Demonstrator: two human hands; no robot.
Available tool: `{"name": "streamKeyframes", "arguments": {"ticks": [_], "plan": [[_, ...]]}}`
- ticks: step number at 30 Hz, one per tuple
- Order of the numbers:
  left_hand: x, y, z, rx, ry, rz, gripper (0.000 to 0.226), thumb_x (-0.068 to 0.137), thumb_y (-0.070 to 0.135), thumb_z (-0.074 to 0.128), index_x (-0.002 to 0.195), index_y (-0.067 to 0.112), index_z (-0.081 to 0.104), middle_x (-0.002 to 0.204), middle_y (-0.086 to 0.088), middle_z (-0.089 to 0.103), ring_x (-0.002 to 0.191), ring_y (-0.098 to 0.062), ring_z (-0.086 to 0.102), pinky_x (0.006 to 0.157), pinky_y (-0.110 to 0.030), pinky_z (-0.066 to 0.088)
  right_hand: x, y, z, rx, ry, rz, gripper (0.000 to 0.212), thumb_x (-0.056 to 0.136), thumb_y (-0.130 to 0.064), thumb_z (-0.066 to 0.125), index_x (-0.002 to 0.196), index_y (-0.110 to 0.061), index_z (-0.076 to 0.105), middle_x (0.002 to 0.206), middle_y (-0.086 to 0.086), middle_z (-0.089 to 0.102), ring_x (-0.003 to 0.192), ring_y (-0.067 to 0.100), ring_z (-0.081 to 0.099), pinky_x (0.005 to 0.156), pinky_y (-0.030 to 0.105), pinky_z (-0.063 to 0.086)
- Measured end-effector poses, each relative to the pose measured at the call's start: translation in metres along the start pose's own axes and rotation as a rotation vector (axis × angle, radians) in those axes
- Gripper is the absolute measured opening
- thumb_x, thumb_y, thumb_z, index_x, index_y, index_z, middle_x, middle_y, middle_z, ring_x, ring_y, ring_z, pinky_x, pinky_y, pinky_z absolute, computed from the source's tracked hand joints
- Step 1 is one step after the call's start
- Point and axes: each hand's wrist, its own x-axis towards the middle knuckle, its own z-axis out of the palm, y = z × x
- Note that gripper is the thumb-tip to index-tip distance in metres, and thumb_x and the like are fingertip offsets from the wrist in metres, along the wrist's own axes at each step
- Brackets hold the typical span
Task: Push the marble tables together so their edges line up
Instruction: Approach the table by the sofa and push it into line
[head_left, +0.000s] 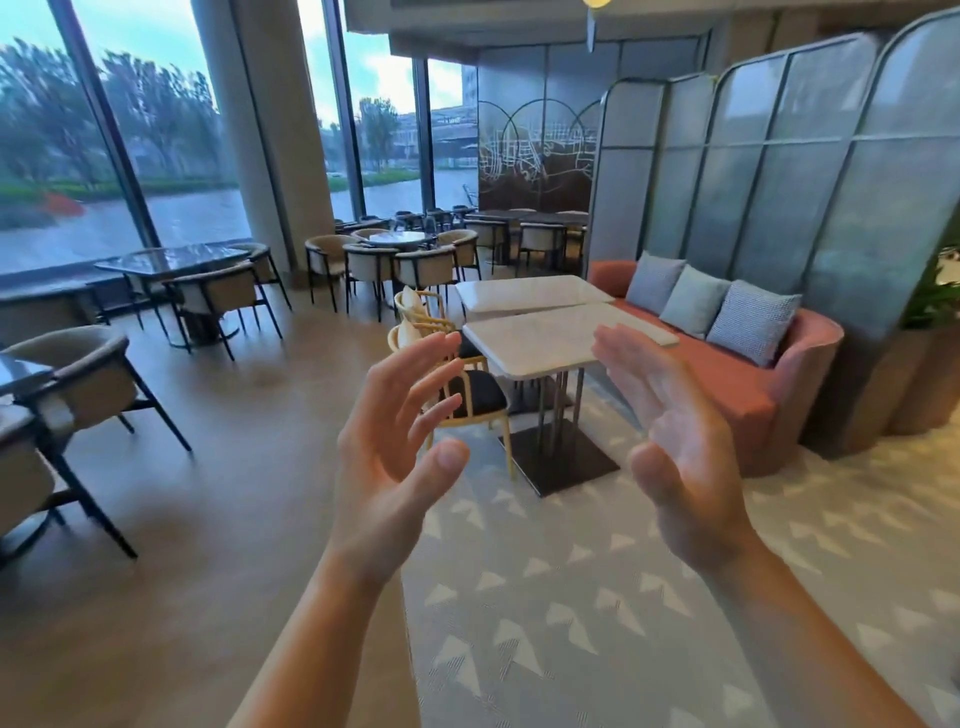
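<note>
While my left hand (395, 441) and right hand (680, 447) hang spread and empty mid-frame, the near desk (540, 338) and far desk (530, 293) stand beyond them beside the sofa (727, 395), edges unaligned. Marble looks heavy, stiff, slick; I'd press palms flat against the near rim.

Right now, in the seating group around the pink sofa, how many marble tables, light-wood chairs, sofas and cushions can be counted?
Marble tables: 2
Light-wood chairs: 2
Pink sofa: 1
Cushions: 3
Total: 8
</note>
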Motion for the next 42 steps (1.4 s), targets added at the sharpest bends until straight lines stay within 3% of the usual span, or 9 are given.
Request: {"name": "streamKeyframes", "arguments": {"ticks": [3, 6, 10, 16, 24, 28, 31, 42], "plan": [[0.039, -0.033, 0.000, 0.027, 0.011, 0.009, 0.074, 0.078, 0.079, 0.077, 0.141, 0.043, 0.060, 0.153, 0.003, 0.063, 0.143, -0.028, 0.062, 0.115, -0.049, 0.054, 0.039, 0.040, -0.006, 0.043, -0.002, -0.015, 0.090, 0.077, -0.094, 0.058, 0.153, -0.048, 0.047, 0.163, -0.019, 0.050, 0.155, 0.010, 0.044, 0.126, 0.029, 0.038], [0.082, -0.064, 0.004, 0.062, 0.019, 0.001, 0.085, 0.077, 0.080, 0.076, 0.144, 0.031, 0.056, 0.151, 0.004, 0.064, 0.142, -0.026, 0.062, 0.114, -0.044, 0.055, 0.082, 0.077, -0.013, 0.057, 0.013, -0.034, 0.093, 0.078, -0.094, 0.058, 0.155, -0.041, 0.047, 0.163, -0.016, 0.050, 0.155, 0.012, 0.045, 0.125, 0.027, 0.037], [0.131, -0.104, 0.011, 0.081, 0.018, -0.005, 0.087, 0.078, 0.080, 0.076, 0.145, 0.029, 0.054, 0.153, 0.002, 0.063, 0.142, -0.026, 0.062, 0.113, -0.040, 0.055, 0.130, 0.122, -0.023, 0.075, -0.002, -0.036, 0.096, 0.079, -0.094, 0.057, 0.156, -0.038, 0.046, 0.164, -0.014, 0.050, 0.156, 0.014, 0.045, 0.127, 0.038, 0.038], [0.186, -0.187, 0.031, 0.051, 0.040, -0.003, 0.078, 0.076, 0.076, 0.081, 0.141, 0.037, 0.061, 0.153, -0.004, 0.063, 0.143, -0.033, 0.060, 0.115, -0.052, 0.053, 0.186, 0.199, -0.051, 0.072, 0.011, -0.035, 0.086, 0.079, -0.094, 0.058, 0.154, -0.054, 0.044, 0.165, -0.016, 0.048, 0.155, 0.013, 0.045, 0.122, 0.043, 0.037], [0.274, -0.313, 0.056, 0.052, 0.060, 0.005, 0.077, 0.076, 0.079, 0.079, 0.142, 0.043, 0.061, 0.154, -0.002, 0.062, 0.145, -0.031, 0.059, 0.118, -0.056, 0.050, 0.271, 0.313, -0.095, 0.006, -0.033, -0.010, 0.099, 0.078, -0.093, 0.061, 0.159, -0.038, 0.043, 0.167, -0.014, 0.046, 0.157, 0.014, 0.043, 0.126, 0.050, 0.033], [0.326, -0.370, 0.089, 0.025, 0.057, -0.002, 0.091, 0.078, 0.078, 0.078, 0.147, 0.024, 0.053, 0.156, -0.004, 0.060, 0.145, -0.029, 0.059, 0.118, -0.050, 0.051, 0.315, 0.354, -0.140, -0.033, -0.033, 0.001, 0.091, 0.076, -0.093, 0.063, 0.155, -0.051, 0.044, 0.166, -0.017, 0.046, 0.157, 0.012, 0.041, 0.127, 0.049, 0.032], [0.356, -0.404, 0.122, 0.017, 0.009, -0.013, 0.092, 0.079, 0.078, 0.077, 0.147, 0.023, 0.051, 0.156, -0.005, 0.059, 0.146, -0.027, 0.059, 0.117, -0.043, 0.052, 0.340, 0.381, -0.174, -0.055, -0.011, 0.004, 0.087, 0.076, -0.093, 0.062, 0.153, -0.056, 0.043, 0.167, -0.017, 0.045, 0.157, 0.012, 0.041, 0.128, 0.050, 0.032], [0.418, -0.503, 0.257, 0.128, -0.009, 0.052, 0.098, 0.080, 0.075, 0.078, 0.154, 0.022, 0.042, 0.158, -0.005, 0.057, 0.146, -0.028, 0.057, 0.117, -0.044, 0.050, 0.390, 0.499, -0.318, -0.031, -0.055, -0.032, 0.097, 0.082, -0.090, 0.058, 0.162, -0.038, 0.038, 0.169, -0.012, 0.043, 0.158, 0.013, 0.040, 0.128, 0.056, 0.032]]}}
